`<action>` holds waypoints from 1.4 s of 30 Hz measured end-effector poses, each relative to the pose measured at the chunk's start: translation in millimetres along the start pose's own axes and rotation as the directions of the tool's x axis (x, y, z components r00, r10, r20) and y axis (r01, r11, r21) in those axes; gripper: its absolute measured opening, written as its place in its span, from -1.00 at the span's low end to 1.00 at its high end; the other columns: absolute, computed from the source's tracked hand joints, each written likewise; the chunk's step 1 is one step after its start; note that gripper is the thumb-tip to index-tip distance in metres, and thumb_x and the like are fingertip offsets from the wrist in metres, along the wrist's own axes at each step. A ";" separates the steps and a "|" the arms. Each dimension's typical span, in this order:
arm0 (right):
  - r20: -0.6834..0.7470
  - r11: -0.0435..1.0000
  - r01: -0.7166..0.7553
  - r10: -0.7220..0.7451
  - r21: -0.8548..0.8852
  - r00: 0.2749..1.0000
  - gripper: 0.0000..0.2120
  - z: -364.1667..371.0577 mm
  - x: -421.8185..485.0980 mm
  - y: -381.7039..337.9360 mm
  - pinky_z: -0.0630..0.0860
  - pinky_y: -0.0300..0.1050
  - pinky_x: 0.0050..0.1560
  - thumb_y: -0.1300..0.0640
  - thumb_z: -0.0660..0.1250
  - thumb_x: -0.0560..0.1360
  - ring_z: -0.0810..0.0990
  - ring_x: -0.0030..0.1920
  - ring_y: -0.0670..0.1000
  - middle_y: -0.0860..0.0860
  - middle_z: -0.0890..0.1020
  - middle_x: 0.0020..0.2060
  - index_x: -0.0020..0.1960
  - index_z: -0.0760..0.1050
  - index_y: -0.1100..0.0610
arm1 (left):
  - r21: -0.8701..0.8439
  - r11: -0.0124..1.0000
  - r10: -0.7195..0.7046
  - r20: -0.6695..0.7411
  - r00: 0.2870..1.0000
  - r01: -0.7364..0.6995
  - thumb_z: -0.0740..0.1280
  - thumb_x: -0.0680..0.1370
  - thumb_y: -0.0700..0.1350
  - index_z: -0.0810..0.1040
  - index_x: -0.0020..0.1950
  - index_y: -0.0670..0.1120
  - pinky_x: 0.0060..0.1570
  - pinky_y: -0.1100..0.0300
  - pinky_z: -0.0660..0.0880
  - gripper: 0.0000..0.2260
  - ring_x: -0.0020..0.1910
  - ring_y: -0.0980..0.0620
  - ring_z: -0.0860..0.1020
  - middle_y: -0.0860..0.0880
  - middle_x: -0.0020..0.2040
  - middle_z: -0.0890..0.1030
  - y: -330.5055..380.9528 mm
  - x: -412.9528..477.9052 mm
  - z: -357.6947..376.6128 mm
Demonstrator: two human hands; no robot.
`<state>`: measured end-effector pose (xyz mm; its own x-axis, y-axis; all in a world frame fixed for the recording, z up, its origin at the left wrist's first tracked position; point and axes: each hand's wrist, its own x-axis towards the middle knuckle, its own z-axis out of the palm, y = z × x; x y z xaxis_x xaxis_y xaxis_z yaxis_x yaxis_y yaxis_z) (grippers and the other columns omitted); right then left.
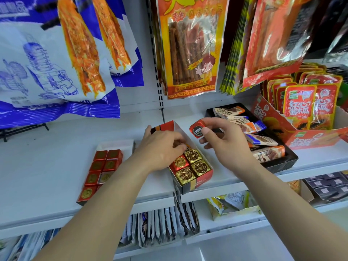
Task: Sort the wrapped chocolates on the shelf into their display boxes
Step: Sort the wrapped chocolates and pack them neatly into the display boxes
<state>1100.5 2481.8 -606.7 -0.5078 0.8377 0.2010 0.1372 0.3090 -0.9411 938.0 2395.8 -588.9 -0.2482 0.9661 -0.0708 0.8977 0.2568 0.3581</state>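
Observation:
A red and white display box (pixel 202 175) sits on the white shelf (pixel 47 166), holding gold wrapped chocolates (pixel 193 156) and one red wrapped chocolate (pixel 178 162). My left hand (pixel 160 147) reaches into this box, fingers curled over the chocolates at its far part; whether it grips one is hidden. My right hand (pixel 222 136) hovers just right of the box, pinching a red foil chocolate (pixel 196 129) with a dark round label. To the left, a second box (pixel 101 170) holds red square chocolates in two rows.
A black tray (pixel 282 162) of orange and blue wrapped bars stands to the right. A red carton (pixel 310 136) of snack packs is at far right. Large snack bags (pixel 56 63) hang above the shelf. Lower shelves hold more packets.

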 end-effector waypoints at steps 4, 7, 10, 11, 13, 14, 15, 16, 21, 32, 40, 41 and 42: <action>0.031 0.998 -0.005 0.004 0.056 0.999 -0.82 -2.0 -0.5 0.3 0.65 -0.13 -0.11 0.29 0.29 0.59 0.70 -0.14 -0.04 0.03 0.65 -0.04 0.13 0.55 0.10 | -0.083 0.996 -0.021 -0.005 1.000 0.021 0.26 0.61 0.14 0.57 0.20 0.18 0.47 -0.22 0.01 -0.79 0.08 0.11 0.46 0.20 0.00 0.59 -6.1 5.0 2.0; 0.039 0.991 -0.062 0.058 0.115 0.998 -0.86 -1.7 0.2 1.8 0.67 -0.03 -0.06 0.28 0.27 0.61 0.72 -0.12 0.00 0.09 0.67 -0.02 0.13 0.52 0.16 | -0.173 0.985 -0.010 0.017 1.000 0.013 0.33 0.56 0.14 0.59 0.19 0.17 0.37 -0.25 0.23 -0.77 0.10 0.12 0.52 0.22 -0.03 0.60 -9.6 7.9 4.7; 0.046 0.986 -0.089 0.083 0.144 0.995 -0.86 -1.4 0.4 2.1 0.67 0.04 -0.02 0.28 0.27 0.60 0.72 -0.11 0.02 0.11 0.68 -0.02 0.15 0.49 0.20 | -0.293 0.956 0.011 0.015 1.000 -0.006 0.40 0.52 0.08 0.61 0.07 0.18 0.28 -0.21 0.36 -0.86 0.07 0.15 0.55 0.22 -0.05 0.61 -11.0 8.0 4.7; 0.049 0.985 -0.086 0.080 0.149 0.996 -0.87 -1.3 0.0 1.0 0.66 0.05 -0.01 0.28 0.28 0.60 0.72 -0.11 0.02 0.11 0.67 -0.02 0.15 0.49 0.19 | -0.334 0.942 0.013 -0.001 1.000 -0.012 0.42 0.51 0.05 0.60 0.05 0.17 0.25 -0.18 0.40 -0.87 0.07 0.15 0.56 0.21 -0.04 0.61 -10.9 6.9 2.6; 0.052 0.986 -0.068 0.061 0.150 0.997 -0.87 -1.9 -0.6 -1.1 0.66 0.06 0.00 0.26 0.31 0.59 0.72 -0.10 0.02 0.10 0.65 -0.01 0.13 0.48 0.17 | -0.405 0.914 -0.011 -0.076 0.997 -0.021 0.43 0.52 0.00 0.59 0.07 0.15 0.20 -0.10 0.48 -0.85 0.06 0.14 0.57 0.19 -0.01 0.62 -10.8 4.0 -4.5; 0.053 0.988 -0.056 0.049 0.144 0.997 -0.86 -2.5 -0.6 -1.8 0.66 0.07 0.00 0.25 0.34 0.57 0.71 -0.10 0.03 0.09 0.64 0.00 0.12 0.48 0.16 | -0.425 0.904 -0.024 -0.140 0.990 -0.038 0.43 0.53 -0.02 0.59 0.09 0.15 0.16 -0.03 0.51 -0.84 0.03 0.17 0.57 0.19 -0.01 0.63 -10.8 2.3 -9.0; 0.053 0.989 -0.043 0.036 0.138 0.998 -0.85 -2.9 -0.6 -2.5 0.65 0.09 0.00 0.24 0.36 0.56 0.71 -0.09 0.04 0.08 0.64 0.00 0.12 0.49 0.15 | -0.424 0.904 -0.032 -0.212 0.977 -0.062 0.41 0.54 -0.03 0.59 0.10 0.15 0.08 0.06 0.53 -0.84 -0.02 0.20 0.55 0.21 -0.01 0.62 -10.0 0.1 -13.8; 0.053 0.990 -0.031 0.024 0.135 0.998 -0.84 -3.0 -0.5 -3.2 0.65 0.10 0.00 0.24 0.38 0.55 0.70 -0.09 0.07 0.07 0.63 0.01 0.11 0.49 0.13 | -0.408 0.909 -0.035 -0.274 0.961 -0.083 0.39 0.56 -0.04 0.58 0.12 0.16 -0.02 0.16 0.51 -0.83 -0.07 0.20 0.53 0.22 0.00 0.61 -8.8 -2.5 -18.2; 0.052 0.992 0.024 -0.030 0.121 0.998 -0.78 -2.0 -0.7 -7.7 0.58 -0.18 -0.08 0.24 0.48 0.47 0.68 -0.16 -0.01 -0.06 0.64 -0.03 0.03 0.53 0.03 | -0.566 0.816 -0.047 -0.274 0.960 -0.122 0.38 0.57 -0.17 0.55 0.13 0.13 -0.12 0.21 0.59 -0.77 -0.11 0.10 0.66 0.13 0.13 0.59 -5.6 -10.2 -21.4; 0.084 0.975 0.052 -0.072 0.218 0.994 -0.71 1.0 -0.6 -9.9 0.61 -0.18 -0.03 0.39 0.50 0.40 0.71 -0.05 0.00 0.00 0.69 -0.05 0.05 0.53 0.19 | -0.714 0.697 -0.083 -0.177 0.981 -0.070 0.51 0.45 -0.22 0.58 0.04 0.05 0.01 0.12 0.62 -0.74 -0.10 0.12 0.68 0.13 0.07 0.65 -3.9 -10.1 -15.2; 0.088 0.977 0.086 -0.105 0.197 0.991 -0.71 0.1 0.2 -8.7 0.65 -0.05 0.03 0.41 0.50 0.39 0.70 0.01 -0.01 -0.04 0.69 0.00 -0.04 0.59 0.08 | -0.734 0.674 -0.061 -0.160 0.985 -0.078 0.48 0.48 -0.21 0.56 0.21 0.05 0.05 0.23 0.57 -0.66 0.03 0.18 0.64 0.11 0.13 0.64 -4.8 -9.4 -15.4; 0.085 0.976 0.093 -0.112 0.194 0.990 -0.71 0.6 0.2 -8.6 0.65 -0.04 0.03 0.40 0.51 0.38 0.70 0.00 -0.01 -0.04 0.69 0.00 -0.04 0.59 0.07 | -0.736 0.672 -0.056 -0.159 0.986 -0.081 0.48 0.48 -0.20 0.58 0.19 0.05 0.04 0.24 0.57 -0.67 0.03 0.18 0.64 0.10 0.12 0.64 -4.4 -9.7 -15.2; 0.084 0.977 0.099 -0.117 0.190 0.990 -0.72 1.1 0.1 -8.6 0.65 -0.04 0.02 0.39 0.51 0.38 0.70 -0.01 0.00 -0.04 0.69 0.00 -0.04 0.60 0.07 | -0.739 0.669 -0.053 -0.157 0.986 -0.082 0.48 0.48 -0.19 0.58 0.18 0.05 0.04 0.24 0.58 -0.68 0.03 0.18 0.64 0.09 0.10 0.65 -4.1 -10.0 -15.0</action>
<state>1098.4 2478.7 -598.9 -0.5897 0.7552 0.2861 -0.0783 0.2991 -0.9510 931.3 2384.8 -575.7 -0.3490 0.9354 0.0572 0.3519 0.0743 0.9331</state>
